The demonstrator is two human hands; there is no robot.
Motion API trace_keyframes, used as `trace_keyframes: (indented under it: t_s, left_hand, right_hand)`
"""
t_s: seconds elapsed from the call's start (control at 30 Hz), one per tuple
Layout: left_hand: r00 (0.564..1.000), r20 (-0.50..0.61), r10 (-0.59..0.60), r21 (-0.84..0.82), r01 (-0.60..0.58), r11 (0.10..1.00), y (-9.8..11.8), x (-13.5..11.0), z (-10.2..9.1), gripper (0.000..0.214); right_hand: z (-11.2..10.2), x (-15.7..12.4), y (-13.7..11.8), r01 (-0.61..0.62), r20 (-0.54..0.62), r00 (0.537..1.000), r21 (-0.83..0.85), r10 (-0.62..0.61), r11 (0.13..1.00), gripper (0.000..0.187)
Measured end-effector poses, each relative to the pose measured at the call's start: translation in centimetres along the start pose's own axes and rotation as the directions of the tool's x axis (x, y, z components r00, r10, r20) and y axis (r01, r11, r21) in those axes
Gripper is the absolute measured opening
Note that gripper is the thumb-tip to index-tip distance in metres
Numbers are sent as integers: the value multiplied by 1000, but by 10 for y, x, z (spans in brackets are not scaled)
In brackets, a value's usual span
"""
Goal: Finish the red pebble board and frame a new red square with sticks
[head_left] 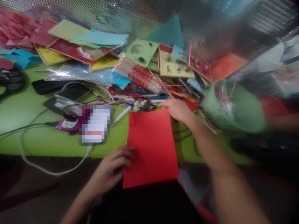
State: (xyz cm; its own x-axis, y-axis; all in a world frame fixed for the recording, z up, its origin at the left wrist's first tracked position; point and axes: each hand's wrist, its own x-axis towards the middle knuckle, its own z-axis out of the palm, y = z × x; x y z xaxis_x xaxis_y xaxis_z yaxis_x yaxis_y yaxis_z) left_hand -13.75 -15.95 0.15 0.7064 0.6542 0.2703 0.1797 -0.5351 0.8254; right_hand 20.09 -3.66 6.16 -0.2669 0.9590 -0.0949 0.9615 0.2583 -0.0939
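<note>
A flat red sheet, perhaps card or a covered board (150, 146), extends over the near table edge toward my lap. My left hand (120, 161) is closed on its left edge, fingers bent over the top and the thumb side lower down. Past the sheet's far right corner, my right hand (178, 109) reaches with fingers stretched out, and nothing shows in them. Just left of those fingertips lies a small heap of pebbles (141, 105), grey and yellowish. A white marker-like pen (121, 115) lies to the left of the sheet.
Behind stand small boards with pebble pictures (176, 63) and a bundle of wooden sticks (140, 74). A green bowl (235, 105) is on the right. On the left are a pixelated phone (97, 124), its white cable (77, 169) and a purple power strip (67, 124) on the green table (46, 143).
</note>
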Motion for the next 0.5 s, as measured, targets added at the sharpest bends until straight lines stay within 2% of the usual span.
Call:
trace_keyframes:
  t_s: [0.07,0.17,0.27,0.4,0.5]
  left_hand:
    - [1000,25,-5,-28,6,1000,-1,-5,-6,25]
    - [999,39,-8,-85,11,996,-4,-18,-18,24]
    - [999,23,-47,-130,49,990,-7,-31,-26,19]
    - [999,7,-46,-166,47,985,-7,-30,-27,14]
    - [999,10,-34,-189,36,981,-6,-24,-26,12]
  right_hand:
    - [1,7,0,28,8,1000,41,-29,999,55]
    - [6,15,-8,74,7,997,74,-75,994,37]
    - [18,21,-20,72,-26,997,6,-71,997,20]
    - [31,25,-30,14,-66,998,-100,-20,995,25]
    - [16,3,-25,-28,-116,993,10,29,1000,22]
